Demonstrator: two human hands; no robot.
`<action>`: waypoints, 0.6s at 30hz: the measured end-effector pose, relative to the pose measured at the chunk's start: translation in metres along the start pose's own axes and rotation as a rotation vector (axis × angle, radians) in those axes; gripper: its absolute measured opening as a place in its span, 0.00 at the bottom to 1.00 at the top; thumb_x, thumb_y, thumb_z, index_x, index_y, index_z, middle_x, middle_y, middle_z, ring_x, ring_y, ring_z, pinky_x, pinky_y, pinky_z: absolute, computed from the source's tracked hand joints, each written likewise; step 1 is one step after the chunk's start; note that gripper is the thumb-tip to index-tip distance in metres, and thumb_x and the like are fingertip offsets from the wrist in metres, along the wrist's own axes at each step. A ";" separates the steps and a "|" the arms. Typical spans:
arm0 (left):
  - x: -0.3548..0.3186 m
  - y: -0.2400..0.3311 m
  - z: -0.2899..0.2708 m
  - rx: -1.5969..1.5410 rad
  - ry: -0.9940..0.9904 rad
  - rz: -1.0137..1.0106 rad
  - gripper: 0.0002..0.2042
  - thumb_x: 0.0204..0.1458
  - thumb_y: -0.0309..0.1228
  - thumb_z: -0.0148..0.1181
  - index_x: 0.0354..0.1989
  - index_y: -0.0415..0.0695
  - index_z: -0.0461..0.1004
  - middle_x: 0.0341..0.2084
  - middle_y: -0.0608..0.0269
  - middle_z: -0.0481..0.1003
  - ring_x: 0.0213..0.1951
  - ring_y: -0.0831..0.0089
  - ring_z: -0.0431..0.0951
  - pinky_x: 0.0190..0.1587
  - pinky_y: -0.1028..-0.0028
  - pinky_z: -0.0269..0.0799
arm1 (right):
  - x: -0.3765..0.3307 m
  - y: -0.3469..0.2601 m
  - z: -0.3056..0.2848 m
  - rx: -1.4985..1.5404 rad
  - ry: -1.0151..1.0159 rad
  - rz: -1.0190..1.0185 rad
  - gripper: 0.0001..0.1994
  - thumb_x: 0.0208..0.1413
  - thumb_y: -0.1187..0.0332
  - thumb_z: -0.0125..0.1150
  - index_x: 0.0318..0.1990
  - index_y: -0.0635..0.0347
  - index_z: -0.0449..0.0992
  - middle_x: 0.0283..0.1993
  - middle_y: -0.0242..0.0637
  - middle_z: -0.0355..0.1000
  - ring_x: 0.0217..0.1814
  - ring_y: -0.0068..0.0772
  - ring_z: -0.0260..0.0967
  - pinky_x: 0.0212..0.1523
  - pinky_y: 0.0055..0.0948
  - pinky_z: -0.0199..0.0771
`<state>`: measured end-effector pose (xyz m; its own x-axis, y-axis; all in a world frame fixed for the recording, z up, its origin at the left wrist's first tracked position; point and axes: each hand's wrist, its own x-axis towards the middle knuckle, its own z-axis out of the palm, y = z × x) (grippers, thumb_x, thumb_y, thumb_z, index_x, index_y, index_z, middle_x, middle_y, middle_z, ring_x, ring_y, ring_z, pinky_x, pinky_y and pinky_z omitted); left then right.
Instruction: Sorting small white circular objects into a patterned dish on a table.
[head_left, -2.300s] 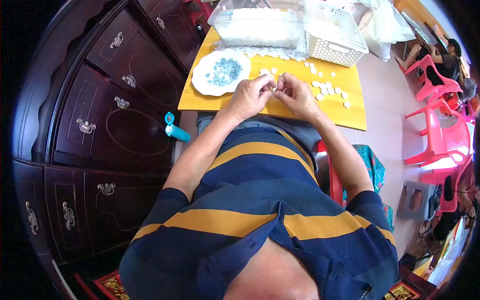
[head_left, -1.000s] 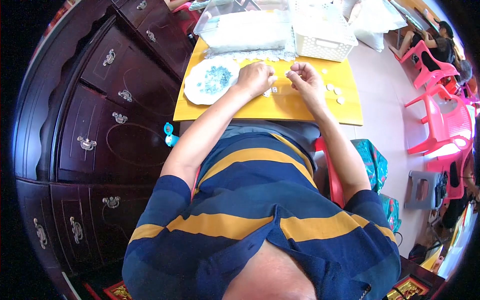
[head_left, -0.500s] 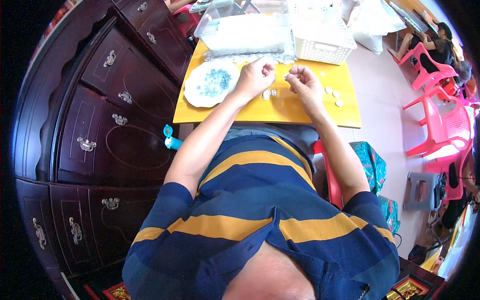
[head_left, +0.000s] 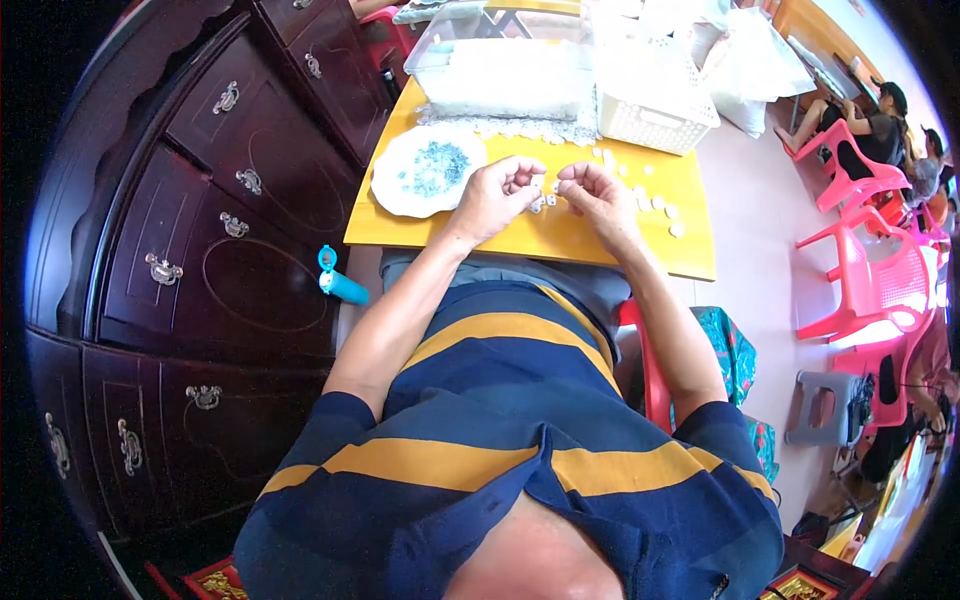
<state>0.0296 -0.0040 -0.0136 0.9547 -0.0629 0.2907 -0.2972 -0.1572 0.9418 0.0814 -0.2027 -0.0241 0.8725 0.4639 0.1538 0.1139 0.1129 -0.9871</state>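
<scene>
Head view: the left hand (head_left: 497,196) and the right hand (head_left: 596,194) met over the yellow table (head_left: 560,238), fingers curled in close together around a small white piece (head_left: 541,200) pinched between the fingertips; how firm the grip was could not be made out at this size. The piece looked light, hard and easily dropped, best taken by its edges between thumb and forefinger rather than squeezed. More small white pieces (head_left: 655,203) lay scattered on the tabletop just beyond the right hand. Near the left hand sat a white plate (head_left: 395,195) holding blue-green bits. Behind stood a clear tub (head_left: 500,75) and a white basket (head_left: 650,110). A dark wooden cabinet (head_left: 200,250) stood beside the table, a blue bottle (head_left: 340,283) at its foot.
</scene>
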 end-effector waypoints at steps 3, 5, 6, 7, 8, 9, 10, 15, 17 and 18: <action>0.001 -0.001 0.000 0.015 0.008 0.015 0.14 0.56 0.20 0.60 0.52 0.37 0.75 0.31 0.72 0.75 0.29 0.88 0.71 0.32 0.85 0.69 | 0.001 0.002 -0.001 -0.013 -0.017 0.001 0.08 0.60 0.68 0.63 0.45 0.60 0.76 0.35 0.25 0.74 0.34 0.14 0.68 0.35 0.18 0.70; 0.001 -0.001 0.000 0.016 0.004 0.018 0.14 0.56 0.20 0.60 0.52 0.37 0.75 0.31 0.72 0.75 0.29 0.88 0.71 0.32 0.85 0.69 | 0.001 0.004 -0.001 0.005 -0.022 0.009 0.08 0.60 0.68 0.62 0.45 0.61 0.76 0.35 0.25 0.74 0.34 0.13 0.68 0.35 0.18 0.71; 0.001 0.000 0.000 0.016 0.000 0.019 0.14 0.57 0.20 0.60 0.52 0.37 0.75 0.32 0.72 0.75 0.29 0.88 0.71 0.33 0.85 0.69 | 0.001 0.004 -0.001 0.007 -0.021 0.009 0.08 0.60 0.68 0.62 0.45 0.61 0.76 0.35 0.25 0.74 0.34 0.13 0.68 0.35 0.18 0.71; 0.000 0.000 0.000 0.017 -0.002 0.018 0.14 0.57 0.20 0.60 0.52 0.37 0.75 0.32 0.72 0.75 0.29 0.88 0.71 0.33 0.85 0.69 | 0.001 0.004 0.000 0.002 -0.025 0.008 0.09 0.60 0.68 0.62 0.45 0.61 0.76 0.35 0.25 0.74 0.34 0.13 0.68 0.35 0.18 0.71; 0.000 0.001 0.000 0.023 -0.007 0.021 0.14 0.56 0.20 0.60 0.52 0.37 0.75 0.32 0.72 0.76 0.30 0.88 0.71 0.33 0.85 0.70 | 0.001 0.003 0.000 -0.002 -0.028 0.006 0.09 0.60 0.68 0.62 0.45 0.61 0.76 0.34 0.25 0.74 0.34 0.13 0.68 0.35 0.18 0.71; 0.000 0.000 0.000 0.028 -0.012 0.022 0.14 0.56 0.20 0.60 0.52 0.37 0.75 0.32 0.72 0.76 0.30 0.88 0.72 0.34 0.85 0.70 | 0.001 0.003 0.000 -0.001 -0.027 0.008 0.09 0.60 0.68 0.62 0.45 0.61 0.76 0.34 0.25 0.74 0.34 0.13 0.68 0.35 0.18 0.71; 0.000 -0.001 0.001 0.027 -0.013 0.019 0.14 0.56 0.20 0.60 0.52 0.37 0.75 0.32 0.72 0.76 0.30 0.88 0.72 0.34 0.85 0.70 | 0.000 0.002 0.000 -0.014 -0.028 0.015 0.09 0.60 0.68 0.62 0.45 0.61 0.76 0.34 0.25 0.74 0.33 0.13 0.68 0.35 0.18 0.71; -0.001 0.001 0.000 0.029 -0.020 0.036 0.15 0.56 0.20 0.60 0.52 0.37 0.75 0.33 0.72 0.76 0.31 0.88 0.73 0.36 0.85 0.72 | 0.000 0.003 0.000 -0.024 -0.035 0.014 0.10 0.60 0.68 0.62 0.45 0.62 0.76 0.35 0.26 0.74 0.33 0.14 0.69 0.35 0.18 0.71; -0.002 -0.001 0.000 0.026 -0.017 0.037 0.15 0.57 0.20 0.60 0.52 0.37 0.75 0.33 0.71 0.76 0.32 0.87 0.73 0.36 0.85 0.72 | 0.000 0.002 0.001 -0.029 -0.035 0.022 0.09 0.60 0.69 0.62 0.45 0.62 0.76 0.35 0.26 0.75 0.33 0.14 0.69 0.35 0.18 0.71; -0.002 0.000 0.000 0.023 -0.017 0.039 0.15 0.57 0.21 0.60 0.53 0.38 0.75 0.33 0.71 0.77 0.32 0.87 0.74 0.36 0.84 0.72 | 0.000 0.002 0.001 -0.030 -0.035 0.022 0.09 0.60 0.69 0.62 0.45 0.62 0.76 0.35 0.26 0.75 0.33 0.14 0.69 0.35 0.18 0.71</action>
<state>0.0277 -0.0040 -0.0141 0.9420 -0.0866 0.3242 -0.3348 -0.1771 0.9255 0.0812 -0.2019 -0.0260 0.8576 0.4968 0.1332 0.1097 0.0763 -0.9910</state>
